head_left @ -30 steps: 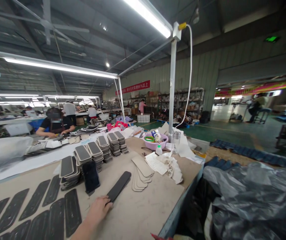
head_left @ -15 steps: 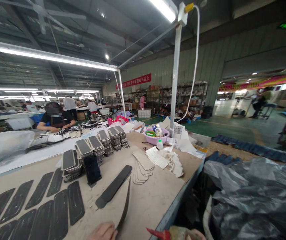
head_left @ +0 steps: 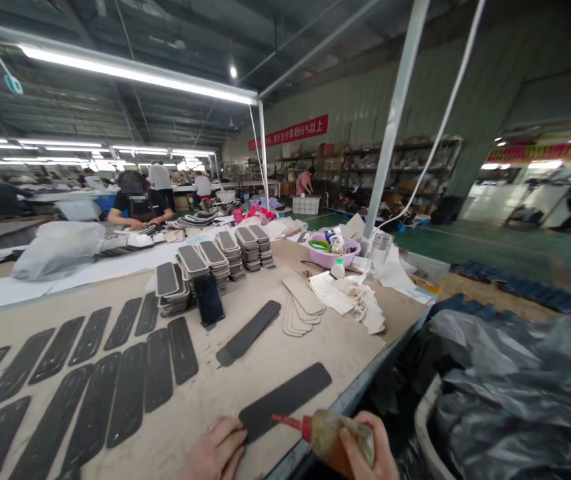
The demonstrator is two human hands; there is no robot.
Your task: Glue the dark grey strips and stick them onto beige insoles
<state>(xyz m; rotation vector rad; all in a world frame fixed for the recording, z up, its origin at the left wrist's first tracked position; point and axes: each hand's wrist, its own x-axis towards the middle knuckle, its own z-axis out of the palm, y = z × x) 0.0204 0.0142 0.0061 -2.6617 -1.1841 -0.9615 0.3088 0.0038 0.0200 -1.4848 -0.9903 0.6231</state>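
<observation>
My right hand [head_left: 372, 453] is wrapped round a squeeze bottle [head_left: 332, 433] with a red nozzle and yellowish-brown contents. The bottle is tilted, and its nozzle tip is over a dark grey rounded strip [head_left: 295, 395] lying flat on the table. With curled fingers, my left hand [head_left: 218, 450] grips the near left end of that strip. Another dark strip [head_left: 248, 333] lies farther back. Rows of similar dark pieces with glossy marks [head_left: 128, 393] cover the left side. Beyond the loose strip is a fan of pale pieces [head_left: 302, 308].
Stacks of pale-edged pieces [head_left: 210, 259] stand at the back, with a phone [head_left: 208, 300] leaning there. A lilac basin [head_left: 350, 258] and crumpled cloth [head_left: 368, 308] sit near the pole [head_left: 398, 113]. Black plastic [head_left: 520, 400] fills the right side. A co-worker [head_left: 138, 203] sits across the table.
The strip in my left hand has gone from raised on edge to flat on the table. My right hand has brought the bottle up and left, its nozzle over the strip. The view has shifted left.
</observation>
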